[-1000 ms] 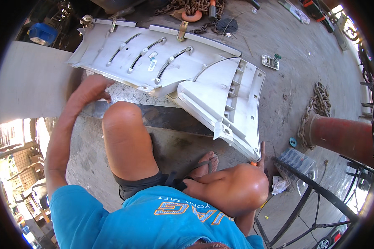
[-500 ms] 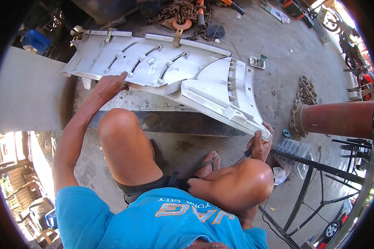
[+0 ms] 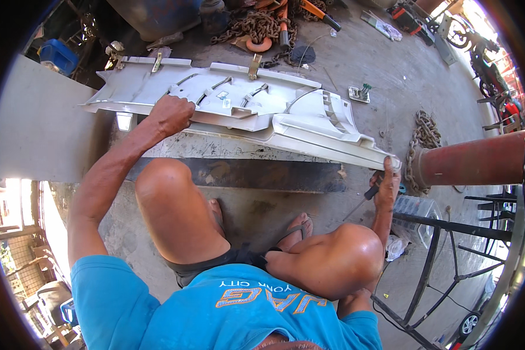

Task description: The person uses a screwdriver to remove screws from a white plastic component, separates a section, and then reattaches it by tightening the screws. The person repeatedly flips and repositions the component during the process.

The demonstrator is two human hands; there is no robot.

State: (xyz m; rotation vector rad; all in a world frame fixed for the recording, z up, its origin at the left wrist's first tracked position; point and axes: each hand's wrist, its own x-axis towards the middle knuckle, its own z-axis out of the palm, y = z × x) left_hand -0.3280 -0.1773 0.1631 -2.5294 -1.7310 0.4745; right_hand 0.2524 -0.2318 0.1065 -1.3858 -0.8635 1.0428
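Note:
A long white plastic panel [image 3: 309,137], which looks like a vehicle body part, lies across in front of me with its ribbed inner side showing. Metal brackets, one of them a brass-coloured clip [image 3: 254,67], sit along its far edge. My left hand [image 3: 172,115] is closed on the near edge, left of the middle, with the fingertips hidden. At the panel's right end, my right hand [image 3: 386,185] grips the corner, thumb on top. The same hand also holds a screwdriver [image 3: 370,193], its thin shaft pointing down toward my knee.
Under the panel is a low bench with a dark front edge [image 3: 245,173]. Rusty chain [image 3: 248,28] lies beyond; more chain [image 3: 424,128] hangs by a red pipe [image 3: 472,156]. A clear plastic case [image 3: 415,216] and black metal frame [image 3: 449,224] stand right. A small tray [image 3: 359,93] lies on the floor.
The panel has shifted right and tipped, so its near edge now faces me more. My right hand has moved right and up with its end; my left hand has moved right into a fist.

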